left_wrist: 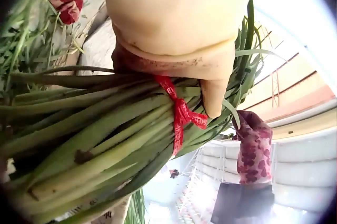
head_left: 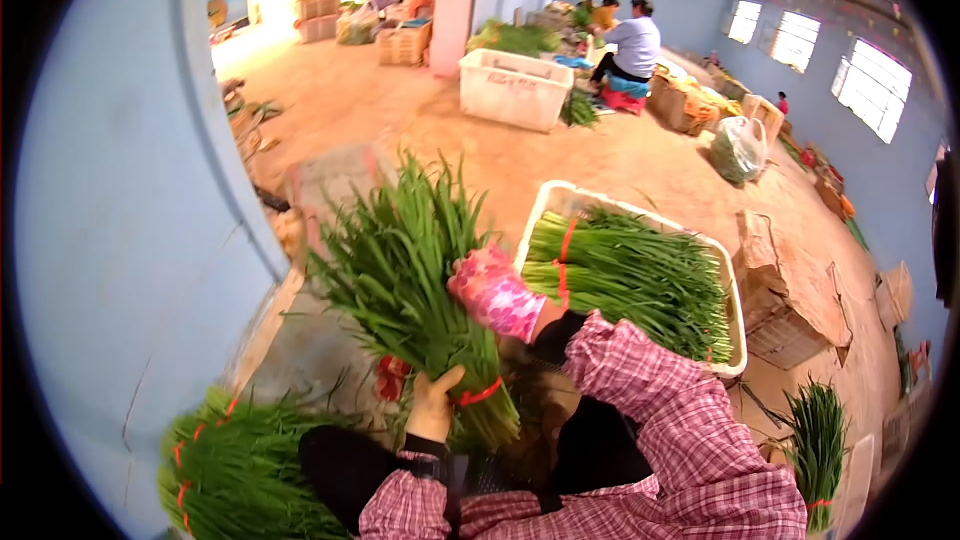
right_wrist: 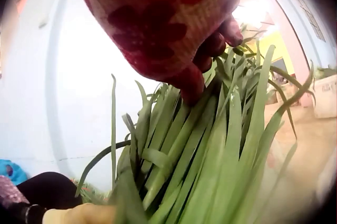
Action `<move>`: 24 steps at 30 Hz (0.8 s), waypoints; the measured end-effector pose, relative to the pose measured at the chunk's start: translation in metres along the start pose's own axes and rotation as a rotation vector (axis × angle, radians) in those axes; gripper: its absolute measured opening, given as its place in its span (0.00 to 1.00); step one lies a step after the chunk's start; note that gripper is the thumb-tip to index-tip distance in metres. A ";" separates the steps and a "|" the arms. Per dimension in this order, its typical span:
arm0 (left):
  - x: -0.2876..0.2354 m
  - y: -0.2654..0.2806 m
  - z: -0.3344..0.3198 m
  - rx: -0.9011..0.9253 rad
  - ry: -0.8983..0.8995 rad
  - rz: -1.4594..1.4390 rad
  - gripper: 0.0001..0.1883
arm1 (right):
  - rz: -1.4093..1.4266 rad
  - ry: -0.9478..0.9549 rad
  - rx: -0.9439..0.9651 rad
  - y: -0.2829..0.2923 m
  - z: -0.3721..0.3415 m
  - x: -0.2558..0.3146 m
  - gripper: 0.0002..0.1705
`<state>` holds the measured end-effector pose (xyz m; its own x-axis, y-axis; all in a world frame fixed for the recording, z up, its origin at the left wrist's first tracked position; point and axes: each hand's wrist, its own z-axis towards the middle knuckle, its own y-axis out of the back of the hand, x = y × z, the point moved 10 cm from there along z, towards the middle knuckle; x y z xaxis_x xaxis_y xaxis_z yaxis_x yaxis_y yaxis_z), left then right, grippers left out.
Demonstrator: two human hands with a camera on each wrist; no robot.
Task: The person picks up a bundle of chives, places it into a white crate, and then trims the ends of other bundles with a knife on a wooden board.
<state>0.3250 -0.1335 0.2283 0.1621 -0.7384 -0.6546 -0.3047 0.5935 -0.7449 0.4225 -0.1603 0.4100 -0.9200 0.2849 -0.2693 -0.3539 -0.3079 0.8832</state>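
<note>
A large bunch of long flat-leaved chives (head_left: 405,260) slants across the middle of the head view, tied low with a red band (left_wrist: 181,118). My bare left hand (head_left: 433,408) grips it beside the band, thumb lying along the leaves. In the left wrist view that hand (left_wrist: 174,34) comes over the stalks from above. My right hand (head_left: 495,292), in a pink floral glove, pinches leaves on the bunch's right side, higher up. The right wrist view has the gloved fingers (right_wrist: 192,81) curled in among the blades; the fingertips are partly hidden.
A white crate (head_left: 738,315) of tied chives stands at the right. More banded chives (head_left: 240,470) lie at lower left beside the blue wall (head_left: 130,220). One bunch (head_left: 818,440) stands at lower right. Farther off are a white bin (head_left: 515,90), cardboard boxes (head_left: 785,290) and a seated person (head_left: 632,45).
</note>
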 end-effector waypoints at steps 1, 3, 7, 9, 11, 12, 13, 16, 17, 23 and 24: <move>0.005 0.009 0.006 0.015 -0.015 0.016 0.28 | 0.180 -0.119 0.042 0.002 -0.002 -0.011 0.09; 0.015 0.020 0.011 0.020 -0.026 -0.005 0.28 | 0.586 -0.385 0.016 0.005 -0.009 -0.028 0.12; 0.025 0.036 0.012 -0.042 0.048 -0.065 0.29 | 1.054 -0.602 0.039 0.015 -0.025 -0.026 0.14; 0.019 0.027 0.008 -0.042 0.029 -0.036 0.29 | 0.888 -0.561 0.063 0.013 -0.030 -0.029 0.17; 0.007 0.014 0.007 -0.010 -0.043 0.045 0.27 | 0.652 -0.761 0.044 -0.005 -0.037 -0.048 0.21; 0.015 0.023 0.011 -0.003 -0.037 0.085 0.27 | 0.591 -0.953 0.072 -0.018 -0.050 -0.063 0.22; 0.015 0.026 0.013 0.005 -0.028 0.127 0.27 | 0.628 -0.873 0.179 -0.035 -0.051 -0.064 0.23; 0.009 0.022 0.009 -0.078 -0.050 0.111 0.25 | 0.901 -0.900 0.100 -0.057 -0.069 -0.072 0.22; 0.014 0.029 0.011 -0.075 -0.043 0.118 0.26 | 0.771 -0.808 0.011 -0.049 -0.066 -0.073 0.13; 0.017 0.029 0.012 -0.015 -0.052 0.103 0.27 | 1.414 -0.988 -0.126 -0.056 -0.081 -0.061 0.14; 0.007 0.012 0.006 0.022 -0.055 0.121 0.27 | 1.535 -0.970 -0.134 -0.059 -0.081 -0.058 0.16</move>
<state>0.3284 -0.1297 0.2144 0.1766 -0.6430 -0.7452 -0.3049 0.6842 -0.6626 0.4829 -0.2324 0.3426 -0.0110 0.0637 0.9979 0.5623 -0.8248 0.0589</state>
